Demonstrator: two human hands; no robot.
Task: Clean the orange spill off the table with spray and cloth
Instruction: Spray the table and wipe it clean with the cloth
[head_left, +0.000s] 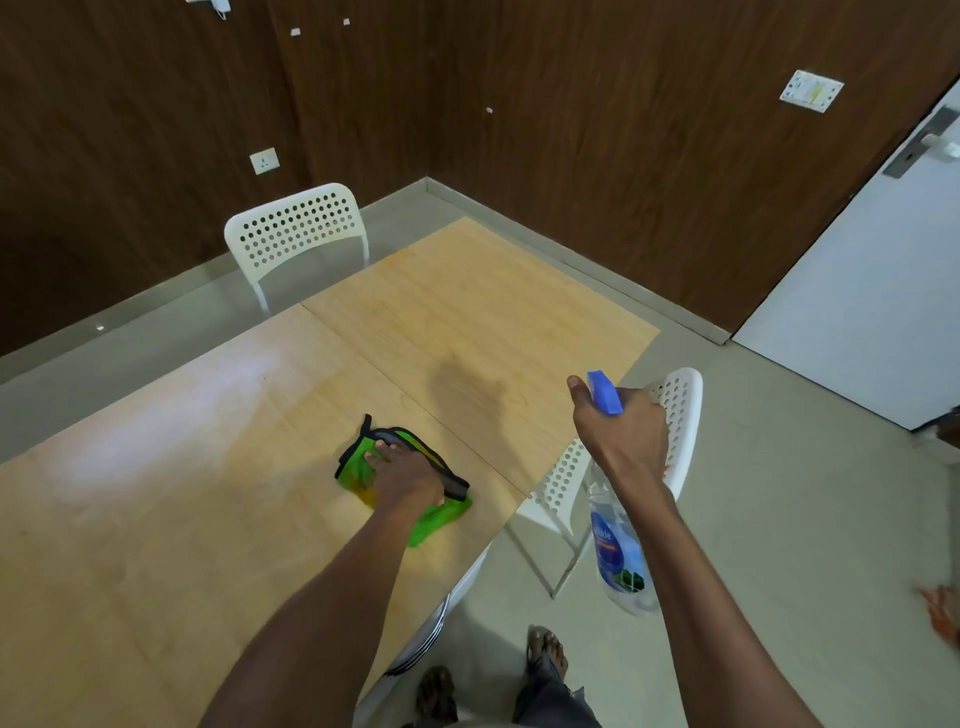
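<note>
Both hands busy at lower centre: my left hand (402, 475) presses the orange-stained green cloth (405, 480) flat-fingered on the wooden table (156, 493), wiping seemingly under way, while my right hand (621, 431) grips the spray bottle (618, 551).

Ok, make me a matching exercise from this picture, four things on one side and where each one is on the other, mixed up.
1. green microfibre cloth
2. clear spray bottle with blue trigger head
3. white perforated plastic chair
4. white wall socket

A. on the brown wall
B. in the right hand, off the table's edge
C. beyond the far side of the wooden table
D. under the left hand

Pairs: 1-D, 2-B, 3-C, 4-A
</note>
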